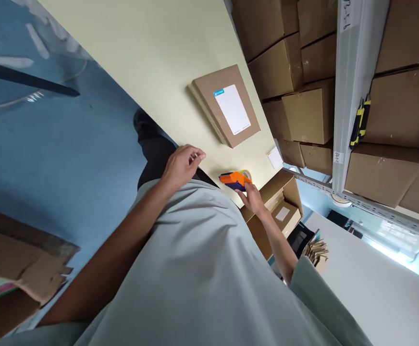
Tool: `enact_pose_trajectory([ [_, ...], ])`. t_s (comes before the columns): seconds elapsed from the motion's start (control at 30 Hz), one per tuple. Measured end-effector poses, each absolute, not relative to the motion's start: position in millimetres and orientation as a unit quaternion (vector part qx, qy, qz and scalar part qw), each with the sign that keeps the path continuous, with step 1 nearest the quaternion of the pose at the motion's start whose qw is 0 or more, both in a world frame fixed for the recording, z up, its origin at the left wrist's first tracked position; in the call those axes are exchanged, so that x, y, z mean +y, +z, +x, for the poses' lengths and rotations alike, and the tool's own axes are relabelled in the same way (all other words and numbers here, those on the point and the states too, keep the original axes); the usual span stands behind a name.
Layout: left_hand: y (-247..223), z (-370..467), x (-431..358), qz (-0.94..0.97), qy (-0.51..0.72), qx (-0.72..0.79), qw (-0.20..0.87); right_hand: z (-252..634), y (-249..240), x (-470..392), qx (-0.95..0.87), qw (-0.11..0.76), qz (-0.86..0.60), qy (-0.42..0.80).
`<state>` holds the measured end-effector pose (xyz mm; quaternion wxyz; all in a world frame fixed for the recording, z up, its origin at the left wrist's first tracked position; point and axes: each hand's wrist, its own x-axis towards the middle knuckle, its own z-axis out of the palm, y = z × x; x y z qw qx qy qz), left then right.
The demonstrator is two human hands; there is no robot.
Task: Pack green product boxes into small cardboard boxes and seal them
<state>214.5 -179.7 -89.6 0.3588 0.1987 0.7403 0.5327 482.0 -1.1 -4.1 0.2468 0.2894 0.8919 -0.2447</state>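
Grey-green shirt [195,269] is nearest and is cut by the lower edge of the view; beyond it, the left hand [182,167] has its grip half curled near the side of the bench [152,62], with nothing to be seen in it, although the palm is hidden. At the near end of the bench, the right hand [253,198] has its grip closed on the orange and blue tape dispenser [234,179], whose held end the fingers cover, and I cannot tell if it touches the surface. Farther lies a brown box [213,79], its label [234,109] too small for reading.
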Motion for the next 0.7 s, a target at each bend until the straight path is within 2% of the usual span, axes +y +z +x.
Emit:
enact_pose_trajectory([
  [0.13, -120, 190, -145, 0.193, 0.540, 0.726, 0.379, 463, -36, 1, 0.887, 0.246, 0.338, -0.196],
  [0.27, -133, 181, -119, 0.180, 0.563, 0.724, 0.356, 451, -57, 3, 0.892, 0.222, 0.360, -0.160],
  [0.53, -136, 193, -95, 0.148, 0.577, 0.737, 0.320, 447, -89, -1, 0.901, 0.199, 0.377, -0.079],
  [0.7, -128, 211, -80, 0.073, 0.573, 0.761, 0.295, 444, -96, -8, 0.889, 0.195, 0.405, -0.085],
])
